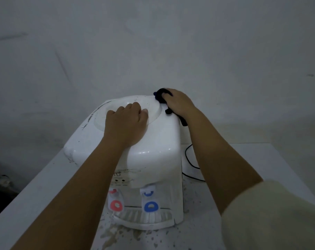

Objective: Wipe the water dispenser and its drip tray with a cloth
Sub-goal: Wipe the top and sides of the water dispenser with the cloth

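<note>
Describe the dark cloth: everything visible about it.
The cloth is dark, near black, and looks like soft fabric, bunched up. It lies at the far right edge of the white water dispenser's top. The right hand covers most of it, fingers curled over it and pressing it to the surface. A wad shows beyond the fingertips; a strip trails out under the wrist and hangs over the dispenser's right side. The left hand does not touch it.

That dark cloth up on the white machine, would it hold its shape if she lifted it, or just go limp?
Probably limp: the dark cloth bunches under the right hand, and a loose tail droops over the water dispenser edge. It likely weighs little, since it drapes without pulling free. It should grip rather than slide, though its wetness cannot be told.
</note>
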